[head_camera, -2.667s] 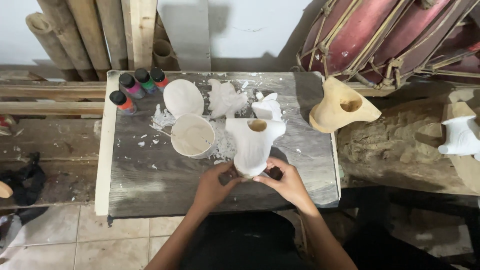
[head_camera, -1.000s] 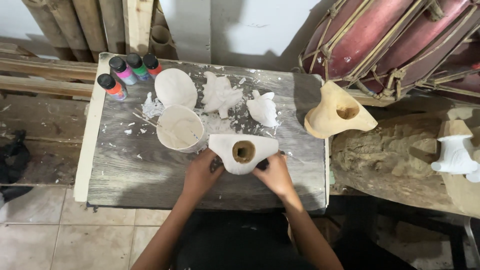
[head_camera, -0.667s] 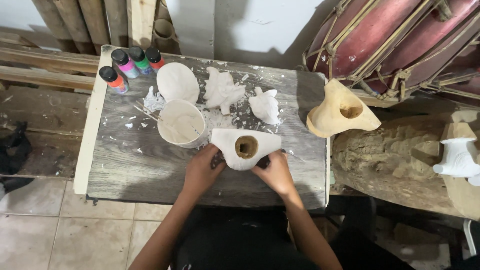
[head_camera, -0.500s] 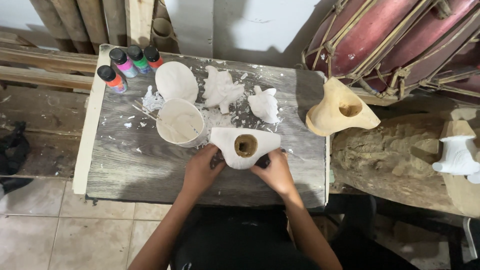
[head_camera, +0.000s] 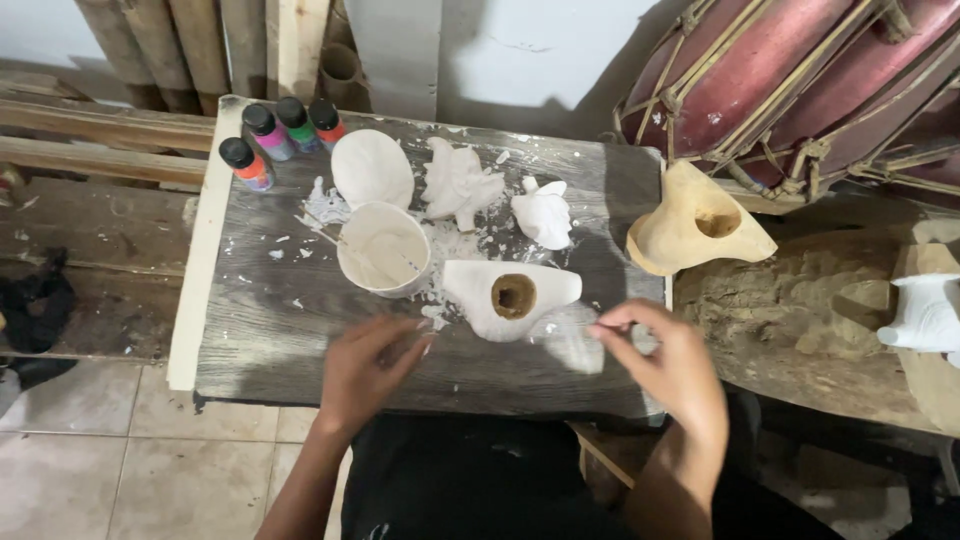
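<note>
Both hands hover empty over the near part of the dark wooden bench (head_camera: 300, 350), and neither touches the white plaster cast (head_camera: 510, 297) that lies on its side between them, its round brown-rimmed hole facing up. The left hand (head_camera: 365, 370) has its fingers (head_camera: 405, 345) loosely spread and stretched out, their tips just short of the cast's left end. The right hand (head_camera: 672, 365) is held a little farther off, to the right of the cast, its fingers (head_camera: 615, 325) curled with thumb and forefinger drawn near each other but pinching nothing. Beyond the left fingers, just past the cast, stands a white bowl (head_camera: 384, 248) of pale paste with a thin stick resting in it, and farther still lie a white shell-shaped piece (head_camera: 371, 168), two small rough plaster figures (head_camera: 460, 183) (one larger than the other), and four little paint bottles (head_camera: 280, 130) with dark caps. Beyond the right fingers, off the bench's edge, sits a tan cast (head_camera: 695, 222) of much the same shape.
</note>
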